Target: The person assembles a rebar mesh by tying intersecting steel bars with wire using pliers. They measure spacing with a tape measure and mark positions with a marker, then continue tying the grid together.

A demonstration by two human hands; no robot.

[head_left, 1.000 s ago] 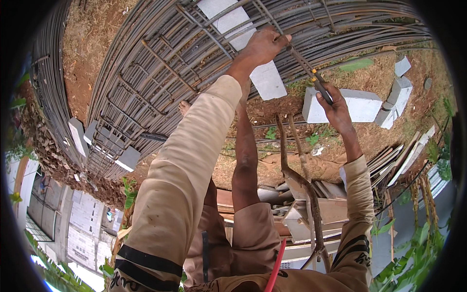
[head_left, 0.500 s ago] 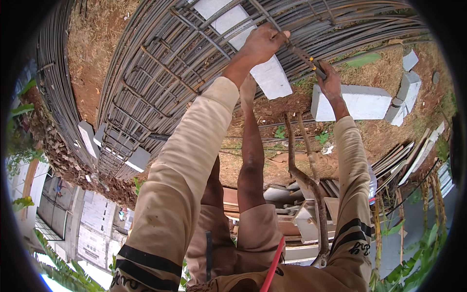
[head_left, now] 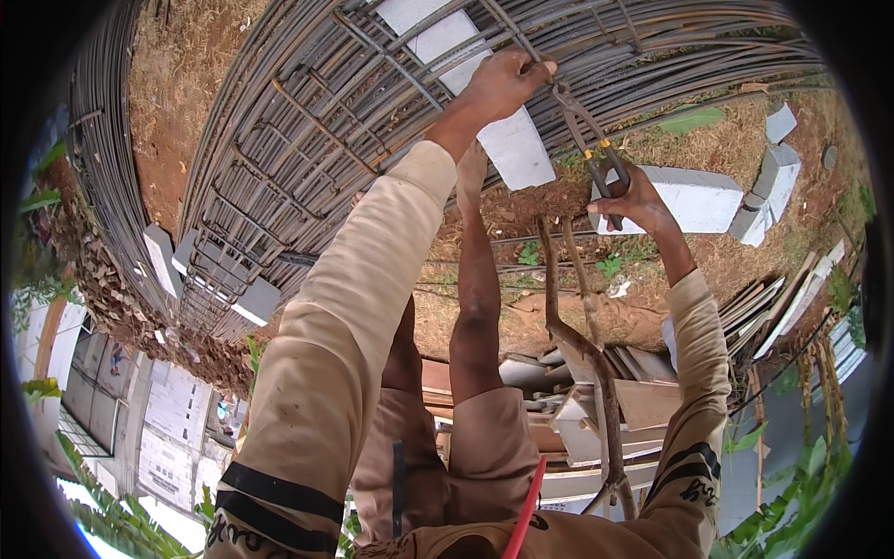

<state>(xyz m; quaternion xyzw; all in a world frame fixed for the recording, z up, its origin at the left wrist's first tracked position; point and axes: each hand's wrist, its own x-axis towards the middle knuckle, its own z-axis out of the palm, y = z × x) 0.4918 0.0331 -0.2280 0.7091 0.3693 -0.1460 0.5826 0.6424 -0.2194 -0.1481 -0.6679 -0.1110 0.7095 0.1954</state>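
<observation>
My left hand [head_left: 507, 86] is closed around a dark steel rebar [head_left: 507, 23] of a tied cage of bars and bent stirrups [head_left: 298, 112]. Any wire inside its fingers is hidden. In my right hand [head_left: 638, 203] is a pair of pincers [head_left: 581, 126] with dark, yellow-marked handles, which are spread apart. The jaws of the pincers sit right beside my left fingertips, at the bar. Under the cage, a long pale concrete block [head_left: 514, 149] lies across a thick layer of loose rebar [head_left: 708, 56].
Another pale block [head_left: 694, 200] lies on the ground behind my right hand, with smaller blocks [head_left: 778, 186] farther right. A forked branch [head_left: 582, 345] stands beside my leg, close to scrap boards [head_left: 643, 405]. More blocks [head_left: 256, 303] sit under the cage's left end.
My right hand has swung outward and down a little, and the pincers' handles have gone from together to spread. My left hand stays at the same bar.
</observation>
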